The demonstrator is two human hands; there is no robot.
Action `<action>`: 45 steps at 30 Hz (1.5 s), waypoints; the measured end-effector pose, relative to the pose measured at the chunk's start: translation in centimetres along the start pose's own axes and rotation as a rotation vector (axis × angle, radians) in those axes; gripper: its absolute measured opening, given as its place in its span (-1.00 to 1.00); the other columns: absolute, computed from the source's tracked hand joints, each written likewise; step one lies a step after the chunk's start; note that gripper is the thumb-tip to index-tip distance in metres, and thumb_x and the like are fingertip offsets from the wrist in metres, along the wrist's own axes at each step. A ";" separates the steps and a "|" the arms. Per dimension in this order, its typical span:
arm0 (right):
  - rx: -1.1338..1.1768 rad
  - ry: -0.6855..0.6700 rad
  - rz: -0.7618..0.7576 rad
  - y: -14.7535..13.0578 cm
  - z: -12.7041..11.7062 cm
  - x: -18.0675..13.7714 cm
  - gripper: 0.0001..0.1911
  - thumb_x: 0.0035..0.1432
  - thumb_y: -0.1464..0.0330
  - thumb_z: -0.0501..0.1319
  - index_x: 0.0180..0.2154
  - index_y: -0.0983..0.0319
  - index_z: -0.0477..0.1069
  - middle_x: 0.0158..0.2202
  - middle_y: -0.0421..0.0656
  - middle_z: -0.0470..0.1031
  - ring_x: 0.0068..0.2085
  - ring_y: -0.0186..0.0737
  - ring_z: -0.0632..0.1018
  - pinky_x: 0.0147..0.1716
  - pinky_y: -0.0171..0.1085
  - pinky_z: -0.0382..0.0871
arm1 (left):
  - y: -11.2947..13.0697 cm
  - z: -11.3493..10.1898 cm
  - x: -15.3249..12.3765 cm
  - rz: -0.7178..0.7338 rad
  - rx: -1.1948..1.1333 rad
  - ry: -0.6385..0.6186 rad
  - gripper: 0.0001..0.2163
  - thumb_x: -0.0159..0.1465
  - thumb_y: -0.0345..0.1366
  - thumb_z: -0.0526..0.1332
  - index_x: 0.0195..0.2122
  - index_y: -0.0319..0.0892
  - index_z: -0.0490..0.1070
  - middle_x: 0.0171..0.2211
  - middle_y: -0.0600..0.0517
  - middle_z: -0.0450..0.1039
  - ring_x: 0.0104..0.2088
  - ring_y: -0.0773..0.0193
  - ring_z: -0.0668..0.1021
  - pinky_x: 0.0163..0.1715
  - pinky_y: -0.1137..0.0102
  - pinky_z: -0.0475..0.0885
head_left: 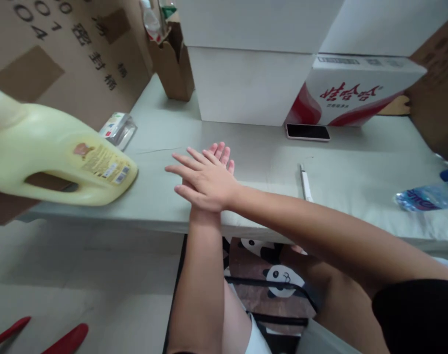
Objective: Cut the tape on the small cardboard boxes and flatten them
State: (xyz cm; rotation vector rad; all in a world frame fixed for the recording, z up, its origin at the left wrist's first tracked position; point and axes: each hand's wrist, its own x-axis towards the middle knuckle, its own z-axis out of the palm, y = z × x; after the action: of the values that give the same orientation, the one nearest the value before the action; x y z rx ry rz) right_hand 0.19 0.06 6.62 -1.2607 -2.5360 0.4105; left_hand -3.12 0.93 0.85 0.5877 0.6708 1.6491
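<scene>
My right hand (209, 182) lies flat across my left hand (223, 153), its fingers spread and pointing left. Beneath it, the left hand reaches away from me with its fingers stretched out; the right one covers most of its palm. Both are over the front part of the pale table (256, 167), and I see no object in either. A white pen-like tool (305, 183) lies to their right. Behind it, a phone (308, 132) rests with its dark screen up, close to the boxes.
To the left is a large yellow jug (61, 152) beside a small clear pack (118, 130). White boxes (246, 83) and a red-and-white carton (356, 93) line the back, near a brown cardboard holder (174, 64). A plastic bottle (426, 196) lies at the right.
</scene>
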 end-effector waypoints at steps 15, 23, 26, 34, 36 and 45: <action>0.280 0.098 0.425 2.6 3.3 7.6 -0.52 0.39 0.22 -0.11 0.15 0.23 0.38 0.21 -0.06 0.44 0.34 0.07 0.32 0.35 0.11 0.10 | 5.5 -2.1 -1.1 -0.261 -0.357 -0.078 -0.42 0.37 0.07 -0.18 0.26 -0.10 0.25 0.25 -0.13 0.37 0.34 0.03 0.35 0.29 0.11 0.28; 0.446 0.154 0.513 2.7 1.5 7.5 -0.69 0.35 0.28 -0.05 -0.24 0.22 0.43 -0.18 -0.11 0.54 -0.09 -0.12 0.53 0.06 -0.09 0.40 | 4.6 -1.2 -1.4 -0.145 -0.244 -0.150 -0.29 0.02 -0.39 0.08 0.28 -0.02 0.19 0.13 -0.05 0.47 0.28 0.05 0.41 0.31 0.15 0.26; 0.446 0.196 0.527 2.7 0.9 6.8 -0.75 0.31 0.33 -0.01 -0.34 0.21 0.38 -0.26 -0.13 0.50 -0.15 -0.13 0.51 0.04 -0.09 0.39 | 4.3 -0.9 -1.6 -0.153 -0.195 -0.190 -0.13 -0.12 -0.50 0.09 0.32 0.02 0.13 0.08 -0.03 0.48 0.25 0.04 0.44 0.32 0.12 0.25; 0.445 0.228 0.530 2.9 0.5 5.9 -0.73 0.30 0.36 -0.04 -0.41 0.20 0.33 -0.27 -0.14 0.51 -0.22 -0.18 0.47 -0.06 -0.12 0.40 | 3.9 -0.5 -1.8 -0.169 -0.216 -0.212 -0.22 -0.03 -0.51 0.12 0.30 -0.02 0.15 0.07 -0.07 0.46 0.28 -0.01 0.39 0.34 0.09 0.22; 0.430 0.224 0.534 2.7 0.4 6.0 -0.73 0.31 0.36 -0.05 -0.41 0.20 0.32 -0.27 -0.14 0.50 -0.20 -0.17 0.48 -0.05 -0.12 0.40 | 4.0 -0.6 -1.8 -0.164 -0.220 -0.207 -0.24 -0.01 -0.51 0.12 0.29 -0.03 0.16 0.08 -0.07 0.46 0.28 0.00 0.40 0.34 0.11 0.22; 0.403 0.184 0.533 2.8 1.3 6.4 -0.74 0.29 0.37 -0.06 -0.41 0.19 0.31 -0.26 -0.10 0.52 -0.19 -0.10 0.52 -0.07 -0.06 0.41 | 3.6 -1.0 -1.6 -0.116 -0.252 -0.180 -0.36 0.19 -0.44 0.09 0.33 -0.06 0.10 0.12 -0.08 0.45 0.30 0.01 0.39 0.31 0.10 0.29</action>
State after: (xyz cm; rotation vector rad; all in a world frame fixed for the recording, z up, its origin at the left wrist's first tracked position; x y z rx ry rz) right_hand -2.01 6.67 5.15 -1.6925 -1.8180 0.8233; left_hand -6.05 -1.22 2.73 0.4975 0.3521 1.5223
